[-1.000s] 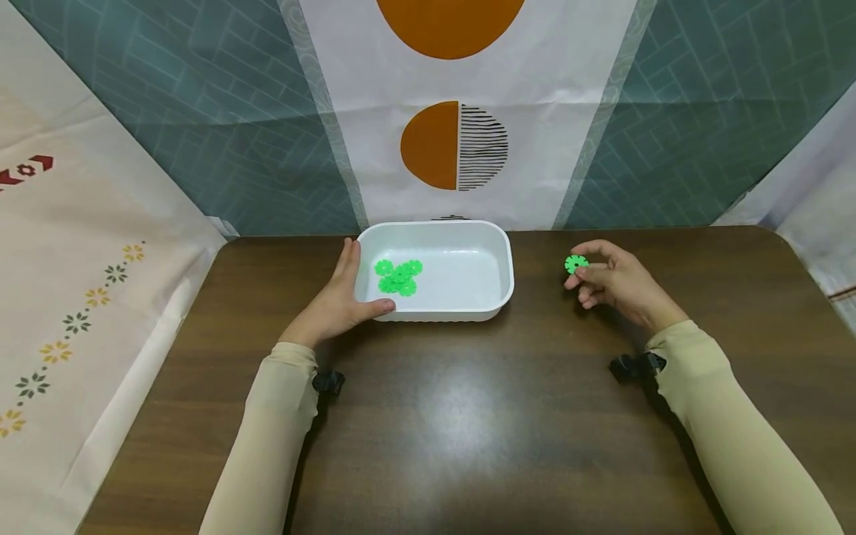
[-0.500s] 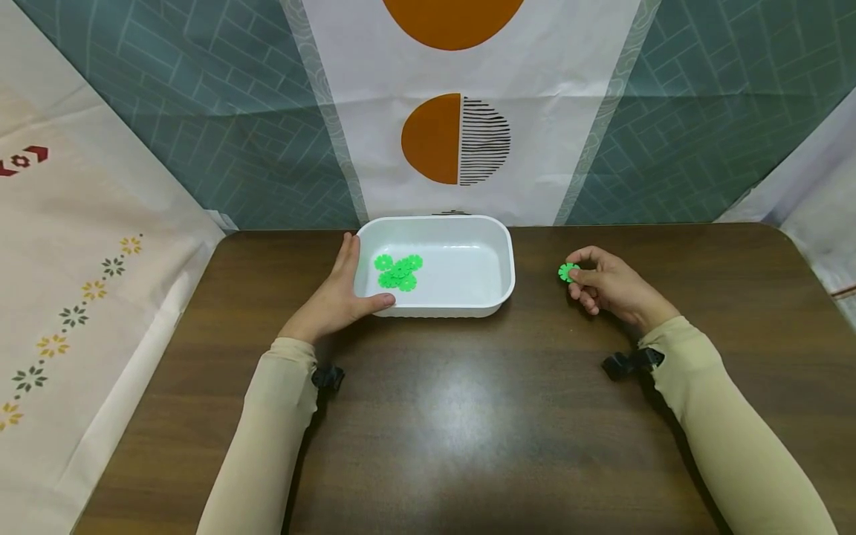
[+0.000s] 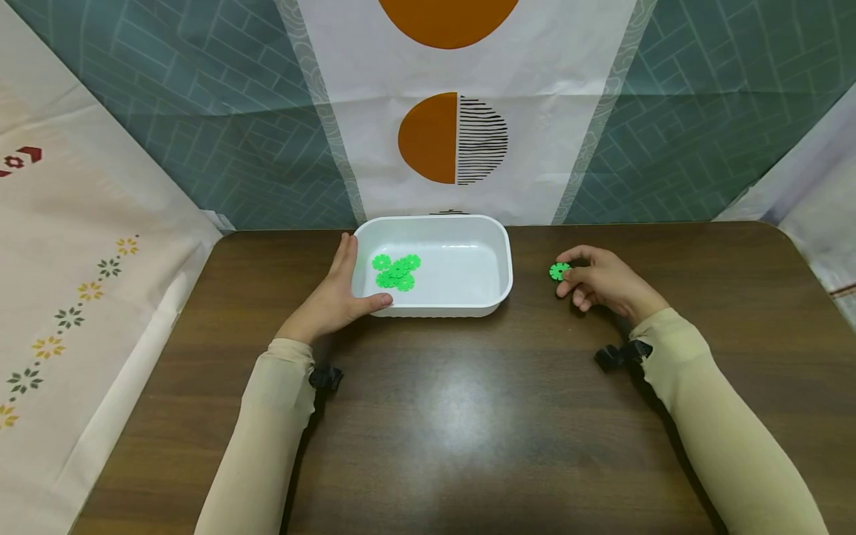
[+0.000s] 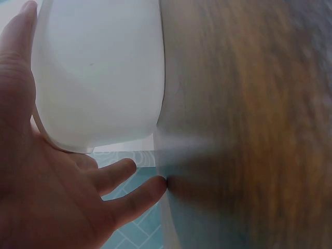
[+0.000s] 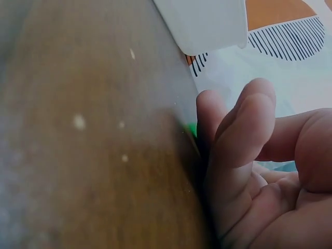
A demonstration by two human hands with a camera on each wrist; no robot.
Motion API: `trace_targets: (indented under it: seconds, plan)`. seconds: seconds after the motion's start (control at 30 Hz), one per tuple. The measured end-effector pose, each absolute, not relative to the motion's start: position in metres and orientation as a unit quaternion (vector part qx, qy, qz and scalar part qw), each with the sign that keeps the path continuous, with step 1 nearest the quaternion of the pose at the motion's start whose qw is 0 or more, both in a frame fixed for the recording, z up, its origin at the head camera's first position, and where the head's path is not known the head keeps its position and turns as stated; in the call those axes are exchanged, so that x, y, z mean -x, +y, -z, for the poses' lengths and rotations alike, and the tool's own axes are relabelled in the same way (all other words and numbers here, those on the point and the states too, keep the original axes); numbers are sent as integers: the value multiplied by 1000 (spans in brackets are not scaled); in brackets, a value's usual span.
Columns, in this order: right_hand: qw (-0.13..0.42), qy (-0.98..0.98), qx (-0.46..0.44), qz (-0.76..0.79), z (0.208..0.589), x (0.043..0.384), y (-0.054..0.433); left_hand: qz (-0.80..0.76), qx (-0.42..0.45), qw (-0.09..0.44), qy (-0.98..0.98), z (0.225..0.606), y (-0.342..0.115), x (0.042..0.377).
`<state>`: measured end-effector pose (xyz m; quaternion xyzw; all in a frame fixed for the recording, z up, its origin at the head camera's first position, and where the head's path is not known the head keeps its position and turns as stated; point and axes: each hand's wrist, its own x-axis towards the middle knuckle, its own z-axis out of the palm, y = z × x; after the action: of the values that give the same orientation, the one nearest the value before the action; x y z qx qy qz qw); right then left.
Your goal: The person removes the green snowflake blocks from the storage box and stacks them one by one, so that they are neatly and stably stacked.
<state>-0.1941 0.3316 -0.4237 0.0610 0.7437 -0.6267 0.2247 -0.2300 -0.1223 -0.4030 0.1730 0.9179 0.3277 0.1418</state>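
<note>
A white rectangular tray (image 3: 461,305) stands at the back of the table with several green notched plastic discs (image 3: 404,282) lying in its left part. My left hand (image 3: 334,297) rests against the tray's left front corner, thumb along the front rim and straight fingers up the left side. In the left wrist view two fingers (image 4: 137,199) extend beneath the tray's end, apart from it. To the tray's right, my right hand (image 3: 611,282) pinches one green notched disc (image 3: 559,271) between thumb and forefinger, low over the table. In the right wrist view that disc is mostly hidden behind the fingers.
The brown wooden table (image 3: 455,431) ends at the back against a hanging cloth (image 3: 535,163) with orange half circles. A pale patterned cloth (image 3: 87,297) hangs along the left side. Black wrist cameras (image 3: 326,377) are strapped to both sleeves.
My right hand has moved a little left toward the tray, carrying the green notched disc. The left hand keeps its place at the tray's corner.
</note>
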Motion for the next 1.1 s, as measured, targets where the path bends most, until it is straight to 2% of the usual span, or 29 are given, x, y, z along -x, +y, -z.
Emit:
trace_targets:
  seconds: [0.63,1.1]
  plan:
    - [219,723,-91,648,421,195,329,-333,-179,138,915,402,-124,229]
    - [192,718,-98,661,422,191,331,-337,-178,140,914,402,-123,228]
